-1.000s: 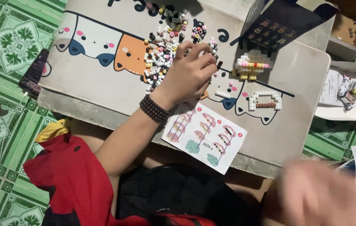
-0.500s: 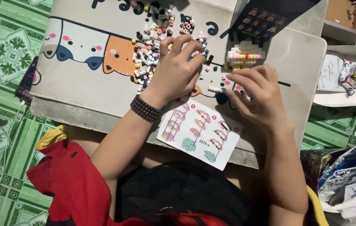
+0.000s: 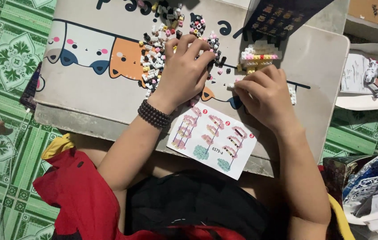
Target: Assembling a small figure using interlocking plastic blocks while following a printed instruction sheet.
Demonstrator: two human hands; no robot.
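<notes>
View from above of a person seated at a low table (image 3: 91,95) printed with cartoon cats. The left hand (image 3: 184,66), a dark bead bracelet (image 3: 154,114) on its wrist, rests on the table at the near edge of a pile of tiny bricks (image 3: 162,40), black, white, pink and yellow; its fingers are curled, their tips down among the loose pieces, and whether the grip holds a brick cannot be told. The right hand (image 3: 264,95) lies just right of the left hand, its fingertips drawn together on a small white piece (image 3: 231,85) at the table surface. Just beyond the right hand stands a small build (image 3: 260,58) of white, pink and yellow bricks. Nearer the person than both hands, an instruction sheet (image 3: 213,140) with three numbered steps overhangs the table's near edge. The table stands on a green patterned floor (image 3: 2,53).
</notes>
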